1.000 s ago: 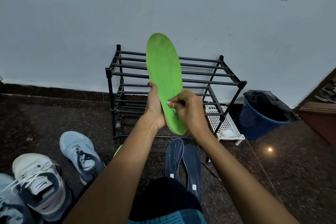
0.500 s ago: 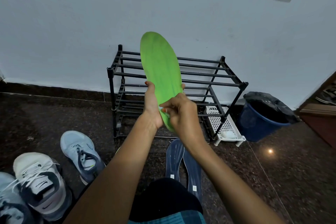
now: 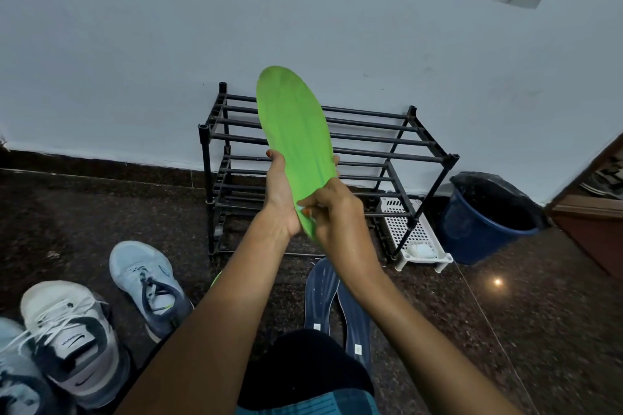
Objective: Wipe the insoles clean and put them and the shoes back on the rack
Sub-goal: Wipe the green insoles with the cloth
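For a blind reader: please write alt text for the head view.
The left hand holds a green insole upright; the right hand presses a small white wipe to its lower end. A black rack stands behind.

Speckled floor [image 3: 505, 330], sneakers [image 3: 148, 286], navy insoles [image 3: 320, 293], black rack [image 3: 206, 178], blue bucket [image 3: 472, 239]
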The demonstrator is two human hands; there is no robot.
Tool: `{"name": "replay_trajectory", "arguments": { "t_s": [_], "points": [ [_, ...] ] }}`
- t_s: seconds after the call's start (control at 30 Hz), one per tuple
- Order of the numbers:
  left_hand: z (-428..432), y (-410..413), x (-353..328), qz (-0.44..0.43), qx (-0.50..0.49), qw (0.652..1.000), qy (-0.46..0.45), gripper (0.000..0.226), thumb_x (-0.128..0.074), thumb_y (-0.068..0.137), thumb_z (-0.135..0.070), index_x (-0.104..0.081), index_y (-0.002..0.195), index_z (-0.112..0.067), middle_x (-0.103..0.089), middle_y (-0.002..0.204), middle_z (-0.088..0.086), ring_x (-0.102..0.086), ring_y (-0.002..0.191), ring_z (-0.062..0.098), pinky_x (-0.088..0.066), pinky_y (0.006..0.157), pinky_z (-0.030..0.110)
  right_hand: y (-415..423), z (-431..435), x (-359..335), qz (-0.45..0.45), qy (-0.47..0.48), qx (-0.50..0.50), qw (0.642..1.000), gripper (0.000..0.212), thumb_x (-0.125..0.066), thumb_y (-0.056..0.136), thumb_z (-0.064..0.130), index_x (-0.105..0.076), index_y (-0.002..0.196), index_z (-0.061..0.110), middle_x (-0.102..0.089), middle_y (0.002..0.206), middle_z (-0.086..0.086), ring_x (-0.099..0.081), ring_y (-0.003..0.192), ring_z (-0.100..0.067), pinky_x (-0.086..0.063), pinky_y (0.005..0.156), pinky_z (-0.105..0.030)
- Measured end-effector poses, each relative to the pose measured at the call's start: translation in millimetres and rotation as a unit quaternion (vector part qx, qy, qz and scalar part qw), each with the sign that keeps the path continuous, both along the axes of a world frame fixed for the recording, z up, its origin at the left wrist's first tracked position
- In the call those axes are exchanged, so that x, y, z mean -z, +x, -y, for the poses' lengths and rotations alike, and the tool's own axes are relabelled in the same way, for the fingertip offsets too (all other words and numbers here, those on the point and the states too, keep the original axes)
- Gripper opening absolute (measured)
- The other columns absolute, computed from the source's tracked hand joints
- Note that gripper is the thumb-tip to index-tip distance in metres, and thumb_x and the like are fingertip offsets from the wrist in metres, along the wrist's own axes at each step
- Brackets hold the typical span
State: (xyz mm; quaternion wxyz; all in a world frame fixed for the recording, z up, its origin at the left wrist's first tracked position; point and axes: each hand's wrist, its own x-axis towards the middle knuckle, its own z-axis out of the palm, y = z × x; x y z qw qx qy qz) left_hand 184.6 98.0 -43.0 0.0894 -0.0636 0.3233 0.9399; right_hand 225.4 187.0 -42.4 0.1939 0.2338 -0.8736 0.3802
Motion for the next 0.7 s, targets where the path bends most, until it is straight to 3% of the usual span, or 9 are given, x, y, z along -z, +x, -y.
{"name": "replay_trajectory", "arguments": {
  "t_s": [0.07,0.27,0.43,0.6,0.7],
  "points": [
    [0,-2,1,0.005,0.002,1.0,-0.008,0.088,-0.006,0.088,-0.07,-0.064,0.104,-0.005,-0.069,0.092,0.012,-0.062,0.077,0.023,-0.048,0.075,0.032,7,-4,3,0.015,-0.002,-0.014,1.0,0.022,-0.052,0.075,-0.02,-0.068,0.079,-0.005,-0.056,0.082,-0.017,-0.049,0.069,-0.013,-0.036,0.058,-0.008],
    [-8,-1,-1,0.025,0.012,0.999,-0.021,0.079,-0.014,0.09,-0.067,-0.061,0.1,-0.004,-0.066,0.091,0.012,-0.062,0.079,0.023,-0.052,0.07,0.03,-17,-5,-2,0.033,-0.017,0.06,0.998,0.019,-0.051,0.08,-0.017,-0.067,0.082,-0.007,-0.053,0.089,-0.012,-0.048,0.078,-0.016,-0.031,0.059,-0.011],
    [-8,0,-5,0.031,0.012,0.999,-0.014,0.054,-0.036,0.095,-0.051,-0.063,0.086,-0.005,-0.067,0.069,0.009,-0.065,0.058,0.02,-0.055,0.055,0.022,-25,-6,-2,0.042,-0.022,0.07,0.996,0.013,-0.054,0.085,-0.008,-0.066,0.089,-0.006,-0.052,0.09,-0.012,-0.048,0.078,-0.014,-0.033,0.062,-0.01],
    [-13,8,-8,0.003,0.083,0.993,-0.082,0.032,-0.05,0.092,-0.038,-0.065,0.094,-0.01,-0.068,0.081,0.005,-0.066,0.069,0.018,-0.053,0.071,0.031,-36,-12,-6,0.034,-0.015,0.104,0.994,0.015,-0.054,0.087,-0.004,-0.065,0.096,-0.005,-0.053,0.096,-0.015,-0.045,0.081,-0.013,-0.033,0.069,-0.011],
    [-16,8,-5,0.026,0.072,0.994,-0.084,0.037,-0.044,0.095,-0.043,-0.065,0.095,-0.012,-0.07,0.077,0.004,-0.067,0.069,0.018,-0.051,0.073,0.035,-37,-13,-7,0.041,-0.013,0.094,0.995,0.017,-0.056,0.086,-0.004,-0.066,0.1,-0.004,-0.057,0.097,-0.016,-0.054,0.084,-0.02,-0.037,0.071,-0.011]
  ]
}}
